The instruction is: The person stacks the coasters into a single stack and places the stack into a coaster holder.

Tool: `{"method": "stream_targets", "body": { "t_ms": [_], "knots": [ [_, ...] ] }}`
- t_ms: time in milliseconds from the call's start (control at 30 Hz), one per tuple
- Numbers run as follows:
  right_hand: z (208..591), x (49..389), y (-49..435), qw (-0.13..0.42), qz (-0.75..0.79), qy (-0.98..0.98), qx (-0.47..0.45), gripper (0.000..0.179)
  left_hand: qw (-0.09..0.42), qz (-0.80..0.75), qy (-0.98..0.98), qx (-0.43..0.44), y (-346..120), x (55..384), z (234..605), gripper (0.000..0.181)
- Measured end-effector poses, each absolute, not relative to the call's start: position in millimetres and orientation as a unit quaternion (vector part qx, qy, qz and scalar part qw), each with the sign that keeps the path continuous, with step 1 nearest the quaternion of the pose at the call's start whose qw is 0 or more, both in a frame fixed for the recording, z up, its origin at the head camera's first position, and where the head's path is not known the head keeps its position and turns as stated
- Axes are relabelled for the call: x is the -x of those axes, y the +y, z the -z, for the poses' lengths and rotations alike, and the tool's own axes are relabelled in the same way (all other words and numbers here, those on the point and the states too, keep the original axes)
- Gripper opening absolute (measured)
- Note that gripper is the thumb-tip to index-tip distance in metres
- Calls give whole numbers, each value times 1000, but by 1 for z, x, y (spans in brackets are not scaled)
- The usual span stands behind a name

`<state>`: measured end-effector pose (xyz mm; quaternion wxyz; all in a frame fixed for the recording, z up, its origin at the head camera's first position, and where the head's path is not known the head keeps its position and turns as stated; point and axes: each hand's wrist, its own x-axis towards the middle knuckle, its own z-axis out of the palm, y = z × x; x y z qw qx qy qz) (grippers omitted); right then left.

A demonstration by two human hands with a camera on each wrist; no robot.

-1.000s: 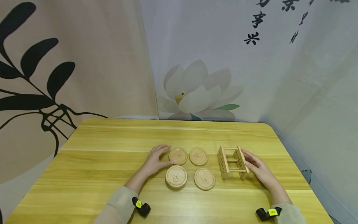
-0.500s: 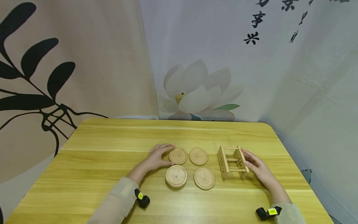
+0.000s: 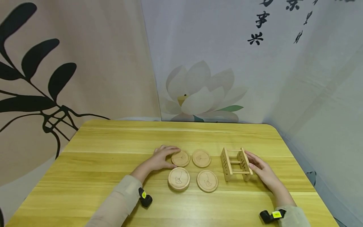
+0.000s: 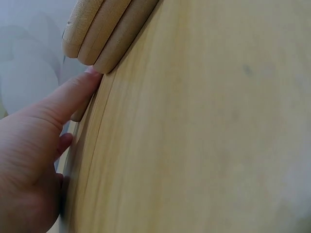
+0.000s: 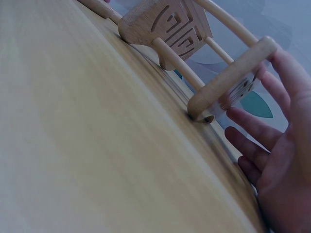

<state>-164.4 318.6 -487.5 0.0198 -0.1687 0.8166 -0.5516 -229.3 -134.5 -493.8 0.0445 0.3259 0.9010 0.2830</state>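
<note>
My left hand [image 3: 158,160] is at the back-left round wooden coaster [image 3: 181,158], its thumb and fingers spanning the near and far edges. The coaster lies flat, engraved with a ginkgo leaf. Just in front stands a short stack of coasters [image 3: 178,179]; in the left wrist view, the thumb tip is beside this stack [image 4: 99,34]. My right hand [image 3: 263,170] touches the right side panel of a small wooden coaster rack [image 3: 236,164]. Its lower fingers [image 5: 252,127] are loosely extended, apart from the panel. Carved slots show in the rack's far panel [image 5: 172,29].
Two more coasters lie flat between the stack and the rack, a back-right coaster [image 3: 201,158] and a front-right coaster [image 3: 207,181]. Everything is on a wooden table [image 3: 127,135], with a printed curtain [image 3: 204,47] behind its far edge.
My left hand has slid right and slightly away from me, and its fingers have come to the back-left coaster's edges. The right hand, the rack and the coasters keep their places.
</note>
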Motion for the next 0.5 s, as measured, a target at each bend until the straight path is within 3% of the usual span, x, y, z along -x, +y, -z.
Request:
{"method": "stream_targets", "body": {
  "t_ms": [500],
  "knots": [
    [488,165,319,17,549,819,168,48,14,-311,894,-323,-134,227,498,70]
  ]
}}
